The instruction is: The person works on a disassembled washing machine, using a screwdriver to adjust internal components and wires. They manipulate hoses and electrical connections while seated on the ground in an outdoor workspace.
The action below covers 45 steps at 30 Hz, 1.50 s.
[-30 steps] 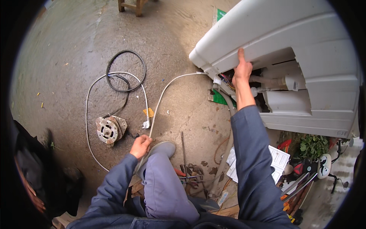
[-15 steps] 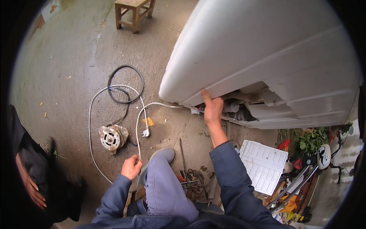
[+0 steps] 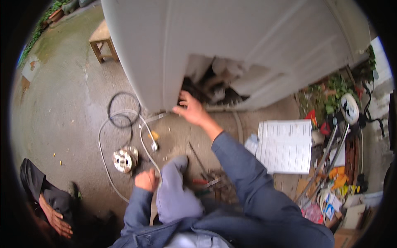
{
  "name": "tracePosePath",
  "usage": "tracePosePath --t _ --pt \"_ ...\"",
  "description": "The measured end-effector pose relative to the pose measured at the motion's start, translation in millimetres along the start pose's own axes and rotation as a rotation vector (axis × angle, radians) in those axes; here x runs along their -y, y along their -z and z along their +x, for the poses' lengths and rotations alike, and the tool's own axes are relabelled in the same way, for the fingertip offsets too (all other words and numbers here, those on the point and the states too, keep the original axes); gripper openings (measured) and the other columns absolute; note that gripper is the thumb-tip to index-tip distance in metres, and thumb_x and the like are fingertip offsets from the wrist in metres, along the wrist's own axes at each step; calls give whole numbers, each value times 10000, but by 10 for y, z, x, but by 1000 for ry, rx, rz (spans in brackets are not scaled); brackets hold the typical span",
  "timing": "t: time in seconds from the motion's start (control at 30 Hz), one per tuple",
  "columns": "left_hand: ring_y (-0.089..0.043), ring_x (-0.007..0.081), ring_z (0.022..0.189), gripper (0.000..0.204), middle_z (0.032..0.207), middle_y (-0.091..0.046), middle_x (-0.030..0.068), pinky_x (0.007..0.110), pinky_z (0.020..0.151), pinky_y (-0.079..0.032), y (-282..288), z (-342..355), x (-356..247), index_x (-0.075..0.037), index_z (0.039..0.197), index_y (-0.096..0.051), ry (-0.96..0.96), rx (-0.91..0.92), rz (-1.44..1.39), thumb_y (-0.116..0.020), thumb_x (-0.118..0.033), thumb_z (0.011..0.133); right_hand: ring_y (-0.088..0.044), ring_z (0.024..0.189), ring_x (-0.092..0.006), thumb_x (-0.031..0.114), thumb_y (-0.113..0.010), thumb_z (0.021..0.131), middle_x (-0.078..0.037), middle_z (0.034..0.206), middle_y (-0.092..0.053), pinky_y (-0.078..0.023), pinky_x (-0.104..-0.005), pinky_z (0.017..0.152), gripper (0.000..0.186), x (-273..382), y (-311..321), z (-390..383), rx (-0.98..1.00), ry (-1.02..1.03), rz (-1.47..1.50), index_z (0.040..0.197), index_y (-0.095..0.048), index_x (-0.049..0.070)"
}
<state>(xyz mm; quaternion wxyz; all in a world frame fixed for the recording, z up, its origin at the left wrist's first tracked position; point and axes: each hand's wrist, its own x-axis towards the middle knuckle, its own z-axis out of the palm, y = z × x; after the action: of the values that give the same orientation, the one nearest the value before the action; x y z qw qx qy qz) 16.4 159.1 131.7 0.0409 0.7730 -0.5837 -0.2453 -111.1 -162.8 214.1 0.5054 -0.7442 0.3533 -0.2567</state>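
Observation:
My right hand [image 3: 193, 109] is at the lower edge of a large white appliance casing [image 3: 151, 49], like a washing machine body. Its fingers are apart, with the tips at the corner of a ragged opening [image 3: 215, 84] that shows dark inner parts, blurred. Down by my knee, my left hand [image 3: 147, 180] is closed at the white power cord [image 3: 149, 158], which runs up towards the casing; the grip itself is blurred. A round metal motor [image 3: 124, 160] lies on the ground beyond that hand, near a black cable loop [image 3: 111, 103] and a plug [image 3: 154, 146].
A wooden stool [image 3: 103, 39] stands at the far left. Another person's hand [image 3: 56, 217] rests at the lower left. On the right are a white plastic case [image 3: 285, 146], metal tubes [image 3: 331, 153] and mixed clutter. Tools [image 3: 206, 182] lie beside my foot.
The casing has turned, and its opening now faces me more. My right hand has shifted from gripping its edge to the opening's corner, fingers apart. My left hand stays low by the cord.

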Motion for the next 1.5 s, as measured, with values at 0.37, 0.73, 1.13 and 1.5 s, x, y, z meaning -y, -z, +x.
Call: tracePosePath --t 0.37,0.73,1.13,1.5 --pt "-614 75 839 210 888 -701 21 254 762 -518 693 -356 -162 26 1134 -681 -31 -236 -933 -641 -154 1033 -728 954 -252 162 -731 886 -180 1033 -751 -568 -374 849 362 -1704 256 -3791 -73 -661 -271 1204 -673 0" --pt "-603 86 766 288 906 -684 14 243 682 -488 803 406 -284 -16 1152 -688 -119 -169 -828 -716 -257 998 -698 989 -405 290 -752 797 -201 1002 -738 -556 -484 876 323 -2147 -4 -5018 182 -700 -548 1031 -751 68" --pt "-684 141 947 407 1046 -727 84 276 845 -546 979 544 -627 27 1264 -627 -129 282 -859 -767 -192 950 -684 1125 -398 117 -637 861 -222 1140 -725 -557 -490 944 252 -2111 727 -5258 -470 -1073 -633 1065 -754 24" --pt "-714 186 983 304 1029 -741 109 277 899 -571 1378 246 -1275 7 1278 -624 -335 627 -834 -661 -88 992 -584 1208 -301 167 -607 913 -135 1166 -689 -438 -485 998 245 -2465 598 -5438 -159 -893 -1078 1134 -694 109"
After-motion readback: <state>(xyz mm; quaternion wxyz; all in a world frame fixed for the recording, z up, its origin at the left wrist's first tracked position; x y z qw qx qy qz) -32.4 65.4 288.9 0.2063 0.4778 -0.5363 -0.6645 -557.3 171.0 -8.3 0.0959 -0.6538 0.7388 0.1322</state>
